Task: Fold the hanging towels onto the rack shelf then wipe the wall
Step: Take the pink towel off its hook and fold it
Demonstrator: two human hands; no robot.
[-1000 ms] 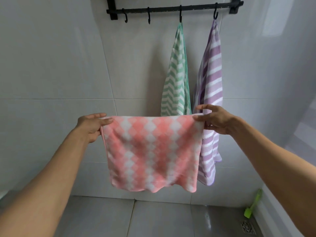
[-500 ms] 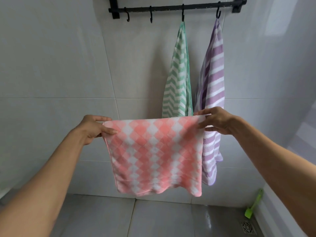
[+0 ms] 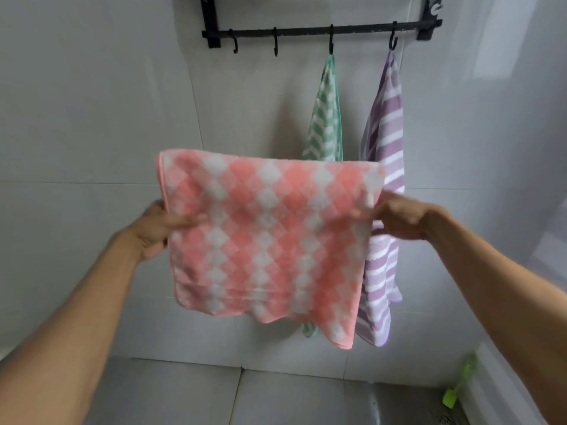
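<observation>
I hold the pink towel (image 3: 264, 237) up before the wall (image 3: 92, 118), my left hand (image 3: 156, 231) and right hand (image 3: 399, 220) pinching its side edges, fingers curled on the cloth. It seems mid-fold, its top flopped over. Next I judge: finish the fold, lift it to the rack (image 3: 322, 30); the green towel (image 3: 326, 118) and purple towel (image 3: 385, 133) hang on hooks.

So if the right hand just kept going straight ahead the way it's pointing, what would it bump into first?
Probably the purple striped towel hanging right behind the right hand, then the tiled wall. Depth is hard to judge here, and the hand is blurred while holding the pink towel.
</observation>
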